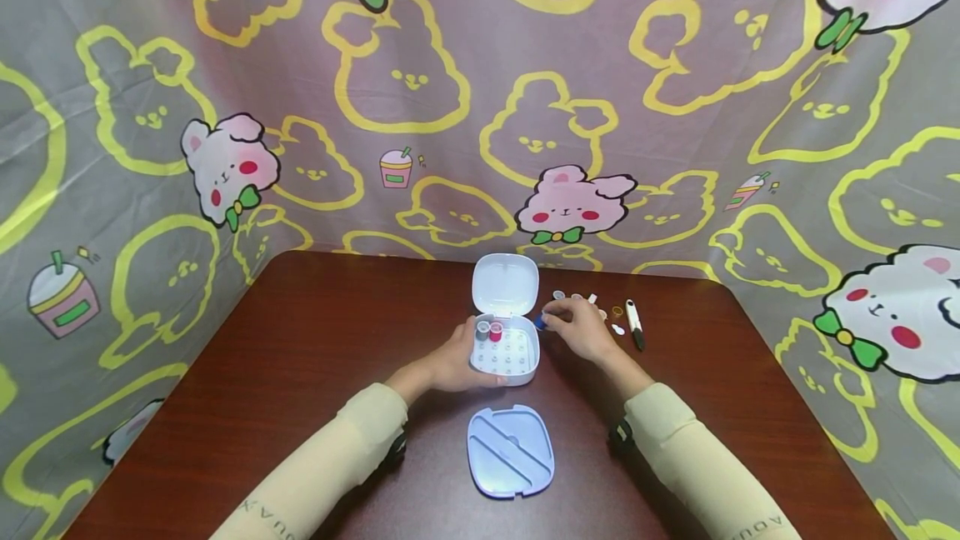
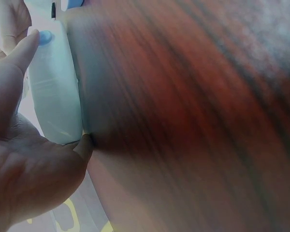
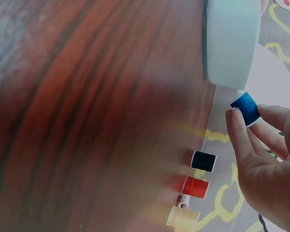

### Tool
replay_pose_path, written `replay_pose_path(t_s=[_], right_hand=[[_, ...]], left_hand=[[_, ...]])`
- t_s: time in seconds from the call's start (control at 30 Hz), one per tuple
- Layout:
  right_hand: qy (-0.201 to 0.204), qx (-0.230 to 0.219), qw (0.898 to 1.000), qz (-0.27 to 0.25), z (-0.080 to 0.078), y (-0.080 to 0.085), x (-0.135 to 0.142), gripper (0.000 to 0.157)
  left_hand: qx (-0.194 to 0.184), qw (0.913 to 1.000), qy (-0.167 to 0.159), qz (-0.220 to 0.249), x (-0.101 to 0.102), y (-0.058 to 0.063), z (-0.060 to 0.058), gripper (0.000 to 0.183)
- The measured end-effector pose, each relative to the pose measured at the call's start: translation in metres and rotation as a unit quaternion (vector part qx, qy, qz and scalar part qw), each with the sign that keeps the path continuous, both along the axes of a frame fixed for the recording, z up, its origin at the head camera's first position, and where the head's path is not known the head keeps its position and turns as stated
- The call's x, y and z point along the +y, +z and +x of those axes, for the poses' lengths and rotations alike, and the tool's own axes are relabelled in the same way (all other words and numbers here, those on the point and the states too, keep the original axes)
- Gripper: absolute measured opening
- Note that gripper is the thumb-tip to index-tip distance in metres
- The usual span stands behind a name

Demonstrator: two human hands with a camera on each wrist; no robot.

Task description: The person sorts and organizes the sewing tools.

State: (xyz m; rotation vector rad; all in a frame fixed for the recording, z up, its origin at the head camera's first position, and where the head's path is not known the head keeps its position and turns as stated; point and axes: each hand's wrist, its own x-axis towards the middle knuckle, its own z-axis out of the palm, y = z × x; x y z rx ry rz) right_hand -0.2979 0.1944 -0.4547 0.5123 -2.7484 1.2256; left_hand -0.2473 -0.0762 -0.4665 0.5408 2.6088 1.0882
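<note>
A white sewing box (image 1: pixel 536 363) stands with its lid (image 1: pixel 506 283) raised. Inside, a grey thread spool (image 1: pixel 483 331) and a red thread spool (image 1: pixel 496 332) stand side by side in the back left, above rows of small pegs. My left hand (image 1: pixel 450 361) grips the box around its left side, the thumb along the front wall near a blue button (image 2: pixel 46 37). Between thumb and fingertips my right hand (image 1: pixel 581 327) pinches a blue thread spool (image 3: pixel 246 109), just outside the box's back right corner.
Nearer me lies a pale blue tray insert (image 1: pixel 512 450) with diagonal ridges. Right of the box are a black spool (image 3: pixel 203 161), a red spool (image 3: pixel 195 187), a yellow spool (image 3: pixel 182 218) and a white tool with a dark end (image 1: pixel 635 325). A patterned curtain (image 1: pixel 450 148) hangs behind the table.
</note>
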Motion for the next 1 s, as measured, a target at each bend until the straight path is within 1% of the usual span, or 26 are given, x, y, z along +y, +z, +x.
replay_pose_path(t_s=[0.33, 0.57, 0.77, 1.0], right_hand=[[0.000, 0.004, 1.000, 0.002, 0.002, 0.003, -0.005, 0.023], [0.003, 0.022, 1.000, 0.012, 0.002, 0.005, -0.008, 0.021], [0.018, 0.008, 1.000, -0.011, 0.003, 0.009, -0.011, 0.021], [0.025, 0.020, 0.999, -0.022, 0.003, 0.011, -0.016, 0.020]], left_hand=[[-0.002, 1.0000, -0.002, 0.001, 0.000, 0.001, 0.001, 0.124], [-0.006, 1.0000, -0.006, -0.002, 0.000, 0.001, 0.000, 0.123], [0.003, 0.9999, -0.013, 0.007, -0.001, 0.000, -0.001, 0.121], [0.012, 0.9996, -0.015, 0.018, 0.000, 0.000, -0.001, 0.119]])
